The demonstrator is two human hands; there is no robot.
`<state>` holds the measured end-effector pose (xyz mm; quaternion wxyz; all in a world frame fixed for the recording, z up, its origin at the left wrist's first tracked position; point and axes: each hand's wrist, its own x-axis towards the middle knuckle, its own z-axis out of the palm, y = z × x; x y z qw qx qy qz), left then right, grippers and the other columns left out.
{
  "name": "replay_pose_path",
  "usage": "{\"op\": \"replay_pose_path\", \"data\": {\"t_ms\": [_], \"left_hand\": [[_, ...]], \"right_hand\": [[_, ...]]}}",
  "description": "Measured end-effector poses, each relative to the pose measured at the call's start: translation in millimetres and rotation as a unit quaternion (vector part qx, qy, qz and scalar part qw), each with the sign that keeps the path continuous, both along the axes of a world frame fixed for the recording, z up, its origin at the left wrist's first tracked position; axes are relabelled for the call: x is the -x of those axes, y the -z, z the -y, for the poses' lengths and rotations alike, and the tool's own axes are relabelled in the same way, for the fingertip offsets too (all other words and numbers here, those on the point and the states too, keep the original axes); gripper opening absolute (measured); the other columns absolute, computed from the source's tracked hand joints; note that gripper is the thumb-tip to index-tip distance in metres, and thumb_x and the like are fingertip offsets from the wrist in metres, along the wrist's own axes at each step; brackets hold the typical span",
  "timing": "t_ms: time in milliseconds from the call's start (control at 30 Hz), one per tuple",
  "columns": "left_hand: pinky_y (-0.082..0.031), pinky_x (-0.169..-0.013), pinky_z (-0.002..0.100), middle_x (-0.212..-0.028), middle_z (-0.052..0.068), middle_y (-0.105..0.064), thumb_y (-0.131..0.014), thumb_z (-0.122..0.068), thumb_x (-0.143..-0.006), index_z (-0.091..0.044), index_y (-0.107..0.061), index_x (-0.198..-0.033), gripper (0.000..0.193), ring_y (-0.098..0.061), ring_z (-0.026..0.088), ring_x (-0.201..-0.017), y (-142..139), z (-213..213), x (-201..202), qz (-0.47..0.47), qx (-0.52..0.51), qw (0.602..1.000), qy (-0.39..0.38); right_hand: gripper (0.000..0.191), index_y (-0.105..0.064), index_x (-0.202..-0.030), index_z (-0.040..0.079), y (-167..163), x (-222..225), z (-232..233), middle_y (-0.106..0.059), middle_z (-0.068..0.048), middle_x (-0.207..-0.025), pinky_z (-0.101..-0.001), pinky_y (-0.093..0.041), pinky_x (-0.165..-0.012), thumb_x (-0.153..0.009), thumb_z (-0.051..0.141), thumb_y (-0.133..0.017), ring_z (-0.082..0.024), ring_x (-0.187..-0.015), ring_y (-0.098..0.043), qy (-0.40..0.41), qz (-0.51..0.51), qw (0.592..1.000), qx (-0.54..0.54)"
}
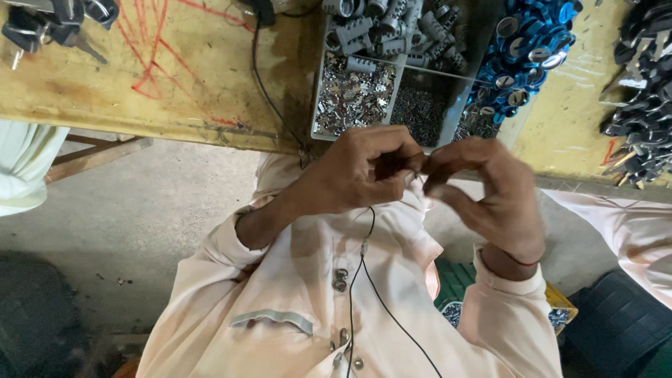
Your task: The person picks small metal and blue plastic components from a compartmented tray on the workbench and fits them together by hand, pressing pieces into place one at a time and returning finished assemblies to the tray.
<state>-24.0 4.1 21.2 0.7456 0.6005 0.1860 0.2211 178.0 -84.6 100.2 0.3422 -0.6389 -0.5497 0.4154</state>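
A worn yellow surface [175,77] fills the top of the view, its paint scuffed and marked with red scribbled lines [150,63]. Below the surface's front edge lies a grey concrete floor [140,210] — dusty, evenly lit. A wooden brace [94,155] slants beneath the surface at the left. Further left of the brace hangs pale cloth [24,164]. Dark shapes sit low on the floor at both sides — unclear.

1. A small assembly workshop: the worn yellow surface [175,77] is scuffed and scrawled with red marks.
2. A divided tray [318,105] holds sorted small metal parts [353,98] and grey plastic pieces [392,28].
3. Heaps of blue parts [525,49] and black parts [640,91] lie beside it, above a bare concrete floor [140,210].
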Motion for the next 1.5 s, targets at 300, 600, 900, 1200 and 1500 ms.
{"op": "replay_pose_path", "data": {"t_ms": [300, 600, 900, 1200, 1500], "left_hand": [[-0.048, -0.075, 0.026, -0.094, 0.000, -0.054, -0.065, -0.011, -0.099, -0.002, -0.059, -0.103, 0.012, -0.051, 0.008, -0.082, 21, -8, -6, 0.057, -0.025, 0.998, -0.023], [-0.057, -0.087, 0.024, -0.105, -0.001, -0.063, -0.061, -0.010, -0.102, -0.001, -0.061, -0.112, 0.013, -0.059, 0.005, -0.094, 20, -7, -6, 0.145, 0.188, 0.971, 0.021], [-0.053, -0.065, 0.019, -0.085, -0.001, -0.067, -0.075, -0.014, -0.095, 0.002, -0.070, -0.099, 0.017, -0.060, 0.001, -0.076, 1, 6, -9, -0.004, 0.198, 0.979, -0.050], [-0.051, -0.059, 0.019, -0.082, -0.003, -0.070, -0.079, -0.017, -0.092, -0.001, -0.072, -0.095, 0.018, -0.058, -0.001, -0.071, -11, 9, -6, -0.067, 0.138, 0.986, -0.069], [-0.050, -0.053, 0.020, -0.077, -0.003, -0.069, -0.077, -0.017, -0.090, -0.001, -0.070, -0.093, 0.018, -0.059, 0.000, -0.064, -18, 8, -12, -0.077, 0.208, 0.974, -0.052]], "right_hand": [[0.016, -0.067, -0.104, 0.002, 36, -26, -89, -0.056, -0.013, -0.110, -0.0432, -0.040, -0.099, -0.090, 0.005, -0.075, -0.031, -0.110, -0.053, -0.117, 0.520, 0.817, -0.223], [0.022, -0.059, -0.109, 0.000, -7, -20, -61, -0.063, -0.008, -0.111, -0.0269, -0.054, -0.082, -0.095, -0.004, -0.076, -0.016, -0.097, -0.066, 0.024, 0.090, 0.996, 0.016], [0.038, -0.070, -0.121, 0.003, 19, 6, 11, -0.068, -0.012, -0.120, -0.0281, -0.057, -0.090, -0.088, -0.014, -0.080, -0.021, -0.108, -0.070, 0.008, 0.136, 0.986, -0.095], [0.031, -0.075, -0.118, 0.007, 13, 6, 13, -0.070, -0.011, -0.121, -0.0289, -0.060, -0.083, -0.095, -0.013, -0.081, -0.021, -0.101, -0.073, -0.015, 0.205, 0.964, -0.166], [0.028, -0.076, -0.117, 0.008, 20, 2, 22, -0.069, -0.010, -0.116, -0.0283, -0.059, -0.084, -0.098, -0.011, -0.084, -0.021, -0.101, -0.072, 0.013, 0.225, 0.953, -0.201]]}}
